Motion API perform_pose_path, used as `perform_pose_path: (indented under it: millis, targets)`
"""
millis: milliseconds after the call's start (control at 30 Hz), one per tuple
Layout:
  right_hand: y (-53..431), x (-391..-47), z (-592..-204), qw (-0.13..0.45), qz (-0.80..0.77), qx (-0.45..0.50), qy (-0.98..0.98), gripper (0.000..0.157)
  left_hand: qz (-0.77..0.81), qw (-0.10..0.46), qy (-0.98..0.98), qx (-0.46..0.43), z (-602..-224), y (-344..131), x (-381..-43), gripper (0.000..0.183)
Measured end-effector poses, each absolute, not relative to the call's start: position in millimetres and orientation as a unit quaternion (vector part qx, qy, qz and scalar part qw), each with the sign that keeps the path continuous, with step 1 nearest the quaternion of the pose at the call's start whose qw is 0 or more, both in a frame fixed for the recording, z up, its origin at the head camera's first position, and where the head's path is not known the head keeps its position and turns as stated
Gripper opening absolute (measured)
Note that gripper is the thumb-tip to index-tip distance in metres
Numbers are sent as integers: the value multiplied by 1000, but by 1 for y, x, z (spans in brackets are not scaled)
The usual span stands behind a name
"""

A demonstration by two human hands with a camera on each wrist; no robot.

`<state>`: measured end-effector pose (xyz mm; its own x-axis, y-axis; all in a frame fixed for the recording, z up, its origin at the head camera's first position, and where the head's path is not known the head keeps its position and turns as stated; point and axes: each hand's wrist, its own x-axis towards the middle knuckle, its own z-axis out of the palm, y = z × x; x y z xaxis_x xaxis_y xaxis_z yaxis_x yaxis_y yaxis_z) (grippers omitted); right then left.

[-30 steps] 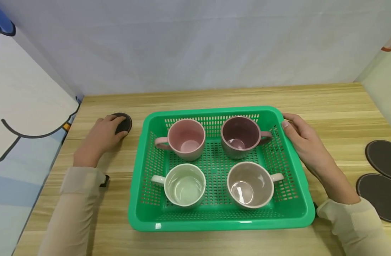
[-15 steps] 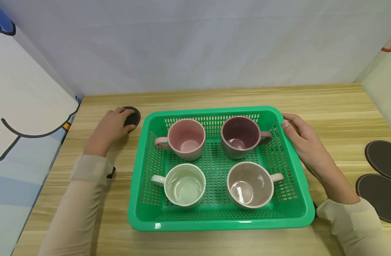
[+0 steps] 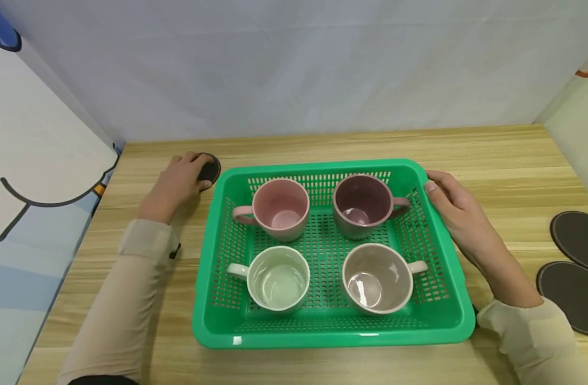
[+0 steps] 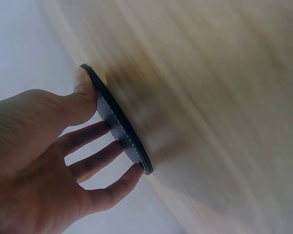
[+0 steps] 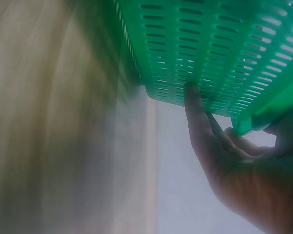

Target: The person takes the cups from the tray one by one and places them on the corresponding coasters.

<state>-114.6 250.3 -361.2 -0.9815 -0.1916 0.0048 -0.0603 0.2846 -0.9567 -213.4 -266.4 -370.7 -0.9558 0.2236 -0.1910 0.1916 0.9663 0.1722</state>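
Observation:
My left hand (image 3: 175, 184) pinches a round black coaster (image 3: 210, 170) with white edge stitching, low over the table beyond the basket's far left corner. In the left wrist view, thumb and fingertips grip opposite edges of this coaster (image 4: 116, 127); whether it touches the wood I cannot tell. My right hand (image 3: 467, 222) holds the right rim of a green plastic basket (image 3: 332, 339), thumb on top and fingers against the outer wall. Inside stand a pink mug (image 3: 280, 211), a plum mug (image 3: 361, 206), a pale green mug (image 3: 278, 280) and a beige mug (image 3: 377, 278), all upright.
Two larger dark round mats (image 3: 580, 240) lie at the table's right side, partly cut off by the view's edge. A pale cloth wall (image 3: 299, 80) closes off the back of the wood-grain table (image 3: 255, 369).
My left hand has carried the coaster to the right and slightly away from me, nearer the basket's far left corner. The right hand, basket and mugs have stayed in place.

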Motion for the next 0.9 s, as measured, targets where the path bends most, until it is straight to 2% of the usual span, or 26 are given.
perform_pose_path:
  millis: [633, 900]
  targets:
    - [251, -114, -362, 56, -608, -76, 788, 46, 81, 148, 981, 92, -363, -261, -228, 54]
    - [250, -113, -360, 52, -586, -77, 805, 50, 83, 171, 979, 73, -363, -260, -233, 61]
